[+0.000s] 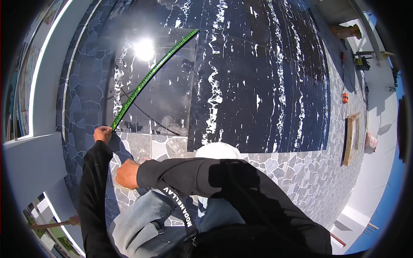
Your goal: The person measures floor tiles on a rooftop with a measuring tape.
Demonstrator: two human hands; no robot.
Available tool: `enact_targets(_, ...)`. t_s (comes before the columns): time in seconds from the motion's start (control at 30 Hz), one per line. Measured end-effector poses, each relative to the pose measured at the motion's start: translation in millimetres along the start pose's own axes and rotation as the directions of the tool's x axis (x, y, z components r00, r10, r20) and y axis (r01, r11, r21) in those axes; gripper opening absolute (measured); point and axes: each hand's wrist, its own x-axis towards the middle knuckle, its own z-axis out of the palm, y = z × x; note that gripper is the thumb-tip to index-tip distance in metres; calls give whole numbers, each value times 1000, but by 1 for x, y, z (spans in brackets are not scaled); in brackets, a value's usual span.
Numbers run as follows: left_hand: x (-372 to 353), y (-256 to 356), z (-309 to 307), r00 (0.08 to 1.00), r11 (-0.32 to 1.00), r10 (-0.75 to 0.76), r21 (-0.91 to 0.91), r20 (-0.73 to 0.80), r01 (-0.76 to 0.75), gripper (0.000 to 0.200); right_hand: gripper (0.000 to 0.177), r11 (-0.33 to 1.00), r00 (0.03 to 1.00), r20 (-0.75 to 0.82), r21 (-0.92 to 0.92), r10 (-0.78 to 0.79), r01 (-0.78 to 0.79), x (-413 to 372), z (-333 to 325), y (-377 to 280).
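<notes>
Wooden frame (350, 138) lies well apart from the green strip (147, 79).

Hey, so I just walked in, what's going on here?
A person in dark sleeves is low over stone-patterned paving, with the fingers of the left hand pinching the near end of a long green strip. From this view, the strip runs diagonally across the glossy dark panels with white streaks, its far end out of reach. The right hand is curled near the left one; whether it holds anything can't be made out.
</notes>
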Motion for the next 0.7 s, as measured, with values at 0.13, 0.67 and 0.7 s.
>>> enact_targets(0.13, 17, -28, 18, 998, 988, 53, -146, -42, -59, 15, 19, 1000, 998, 59, 8, 13, -14, 0, -21, -5)
enact_targets(0.67, -336, -52, -219, 948, 818, -175, -496, 267, 290, 17, 22, 691, 742, 252, 270, 621, -670, -140, -60, -177)
enact_targets(0.7, -381, -65, -242, 947, 734, -177, -605, 269, 310, 20, 23, 700, 741, 240, 241, 627, -672, -172, -68, -203)
